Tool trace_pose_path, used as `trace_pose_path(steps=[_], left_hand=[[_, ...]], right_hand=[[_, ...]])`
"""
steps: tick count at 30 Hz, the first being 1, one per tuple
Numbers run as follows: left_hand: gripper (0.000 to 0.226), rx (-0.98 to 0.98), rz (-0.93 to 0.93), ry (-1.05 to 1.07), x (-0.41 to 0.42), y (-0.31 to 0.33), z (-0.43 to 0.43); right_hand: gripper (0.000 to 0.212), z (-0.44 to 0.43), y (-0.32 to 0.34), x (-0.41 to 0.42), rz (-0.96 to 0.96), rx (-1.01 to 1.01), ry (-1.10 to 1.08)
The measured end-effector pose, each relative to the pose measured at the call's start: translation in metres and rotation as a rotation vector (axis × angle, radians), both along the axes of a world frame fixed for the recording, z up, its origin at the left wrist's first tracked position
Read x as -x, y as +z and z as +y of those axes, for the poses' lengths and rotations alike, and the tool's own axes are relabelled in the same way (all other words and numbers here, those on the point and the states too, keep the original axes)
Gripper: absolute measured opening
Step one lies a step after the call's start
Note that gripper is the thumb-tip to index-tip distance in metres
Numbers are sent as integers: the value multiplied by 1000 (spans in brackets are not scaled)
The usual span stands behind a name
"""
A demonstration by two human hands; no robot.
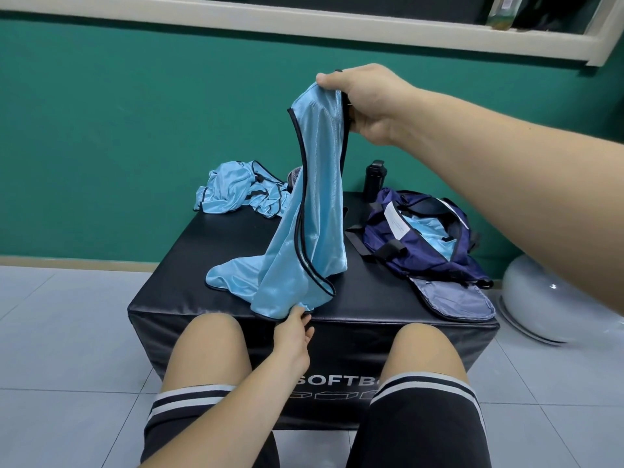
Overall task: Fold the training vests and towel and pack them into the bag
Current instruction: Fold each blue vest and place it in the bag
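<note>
My right hand (368,103) grips the top of a light-blue vest (314,197), held high, its lower end draped on the black soft box (216,251). My left hand (293,332) pinches the hem at the box's near edge. More vests (233,190) lie crumpled at the far left corner; the navy bag (435,251) is open on the right, with blue cloth inside.

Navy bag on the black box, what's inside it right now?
The open navy bag shows light blue vest fabric inside, beside a white label. How many vests there are, or what lies beneath them, is hidden by the bag's sides.
</note>
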State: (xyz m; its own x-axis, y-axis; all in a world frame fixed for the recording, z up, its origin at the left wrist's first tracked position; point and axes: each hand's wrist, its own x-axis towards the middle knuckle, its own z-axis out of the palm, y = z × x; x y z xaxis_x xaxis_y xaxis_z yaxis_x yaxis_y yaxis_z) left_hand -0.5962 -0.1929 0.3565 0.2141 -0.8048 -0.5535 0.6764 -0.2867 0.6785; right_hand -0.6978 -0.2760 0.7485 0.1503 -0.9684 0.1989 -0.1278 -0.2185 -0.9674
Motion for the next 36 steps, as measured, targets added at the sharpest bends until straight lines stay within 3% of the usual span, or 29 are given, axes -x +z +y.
trace_pose_path(steps=[8,13,16,23,26,28,36], left_hand=[[28,117,104,-109,-55,40,55],[56,153,185,-231,-81,48,101],[63,191,219,-195,-98,53,115],[32,359,239,-17,-166,79,147],[16,487,173,21,-199,104,147],[24,569,74,22,-216,127,140],[12,753,-233,102,-247,240,80]], right_hand=[[23,-1,-2,1,-10,4,-10],[23,-2,-5,-9,-13,-4,14],[23,0,-4,-13,-13,3,15],[21,0,4,-12,-47,10,1],[23,-1,7,-9,-105,-8,14],[19,-2,8,-6,-112,-12,26],[12,-1,28,28,-99,29,2]])
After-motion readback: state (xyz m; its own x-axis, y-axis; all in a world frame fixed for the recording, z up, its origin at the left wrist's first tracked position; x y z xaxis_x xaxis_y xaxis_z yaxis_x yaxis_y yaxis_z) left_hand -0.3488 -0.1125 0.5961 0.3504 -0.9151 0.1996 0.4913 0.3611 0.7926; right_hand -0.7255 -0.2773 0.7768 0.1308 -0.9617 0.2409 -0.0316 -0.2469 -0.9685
